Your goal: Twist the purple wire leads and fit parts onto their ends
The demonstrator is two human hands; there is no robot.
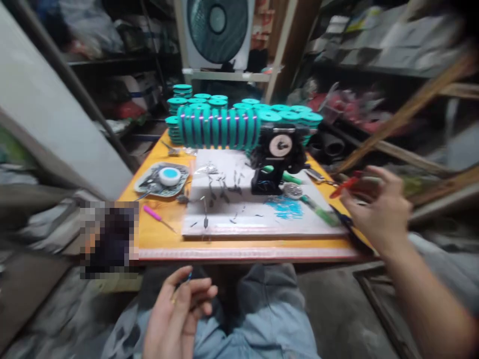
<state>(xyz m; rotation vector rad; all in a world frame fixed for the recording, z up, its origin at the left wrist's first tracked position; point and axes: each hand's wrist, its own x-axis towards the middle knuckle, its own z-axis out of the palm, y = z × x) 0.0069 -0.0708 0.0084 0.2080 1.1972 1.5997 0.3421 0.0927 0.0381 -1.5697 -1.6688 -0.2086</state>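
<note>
My left hand (177,314) rests over my lap below the table edge, its fingers pinched on a small thin thing with a blue tip that I cannot make out. My right hand (377,207) reaches out at the right end of the orange table (239,247), fingers curled round red-handled scissors (346,185). A white board (258,204) lies on the table with several small dark pieces and a patch of blue bits (286,207). A black winder (279,157) stands on the board, holding a row of teal spools (219,128).
Stacks of teal spools (288,117) stand behind the winder. A tray with a round white and blue dish (169,175) sits at the left, a pink-handled tool (155,215) near it. A green pen (324,213) lies at the right. Cluttered shelves and a fan (217,30) surround the table.
</note>
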